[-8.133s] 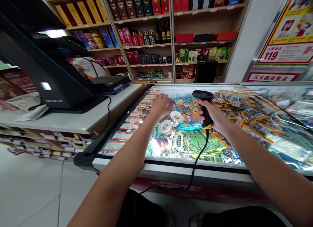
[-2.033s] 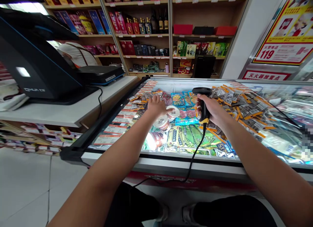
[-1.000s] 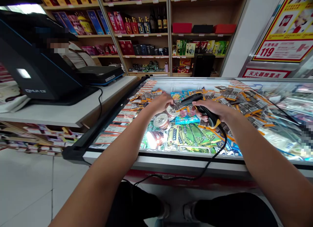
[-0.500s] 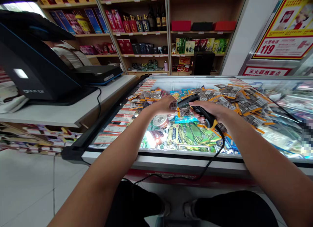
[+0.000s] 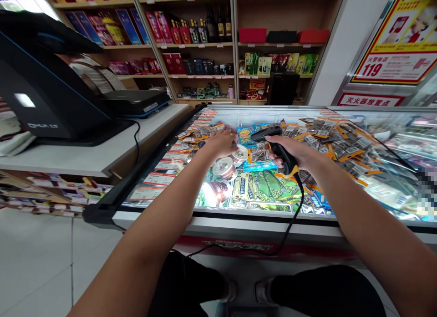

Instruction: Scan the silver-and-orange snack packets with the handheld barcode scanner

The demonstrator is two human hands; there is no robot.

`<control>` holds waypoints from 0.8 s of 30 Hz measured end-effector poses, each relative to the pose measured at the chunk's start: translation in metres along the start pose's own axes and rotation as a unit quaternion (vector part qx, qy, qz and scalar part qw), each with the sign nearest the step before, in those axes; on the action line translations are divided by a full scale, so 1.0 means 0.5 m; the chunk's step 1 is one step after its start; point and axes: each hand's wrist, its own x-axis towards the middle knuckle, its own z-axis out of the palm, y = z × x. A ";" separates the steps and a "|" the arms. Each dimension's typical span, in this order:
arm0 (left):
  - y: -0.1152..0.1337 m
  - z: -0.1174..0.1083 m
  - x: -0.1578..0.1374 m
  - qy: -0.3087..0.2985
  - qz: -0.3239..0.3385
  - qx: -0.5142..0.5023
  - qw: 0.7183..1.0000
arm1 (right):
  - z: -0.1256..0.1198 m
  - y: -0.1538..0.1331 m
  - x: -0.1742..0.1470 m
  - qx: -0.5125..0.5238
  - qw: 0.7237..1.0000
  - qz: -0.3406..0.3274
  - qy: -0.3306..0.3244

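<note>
My right hand is wrapped round a black barcode scanner with a yellow-trimmed handle end; its cord hangs over the freezer's front edge. Just under its fingers lies a small brown snack packet with an orange edge; whether they touch it I cannot tell. My left hand is open, palm down, fingers stretched over the small packets on the left of the glass top. Those fingertips partly hide the packets beneath. Lidded tubs and green packs show close to the left wrist.
More orange-edged packets are heaped to the right on the chest freezer. Price labels line its left side. A counter with a dark checkout machine stands left. Stocked shelves are behind.
My left hand has moved left, away from the scanner, and its fingers have spread over the packets. The scanner has shifted slightly right, its handle end lower. The packet below it stays put.
</note>
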 end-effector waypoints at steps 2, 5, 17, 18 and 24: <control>-0.014 -0.003 -0.006 0.000 -0.082 0.053 0.995 | -0.008 -0.006 -0.001 0.029 0.999 -0.025 0.033; -0.022 -0.010 -0.012 0.020 -0.125 0.088 0.988 | -0.022 -0.011 0.002 0.083 0.992 -0.046 0.085; 0.162 -0.048 -0.046 -0.033 0.197 -0.174 0.964 | -0.027 -0.017 0.000 0.109 0.985 -0.075 0.107; 0.157 -0.048 -0.046 -0.040 0.181 -0.160 0.970 | -0.027 -0.016 0.002 0.107 0.985 -0.074 0.111; 0.079 -0.047 -0.033 -0.062 -0.025 -0.057 0.996 | -0.018 -0.010 -0.001 0.067 0.993 -0.043 0.085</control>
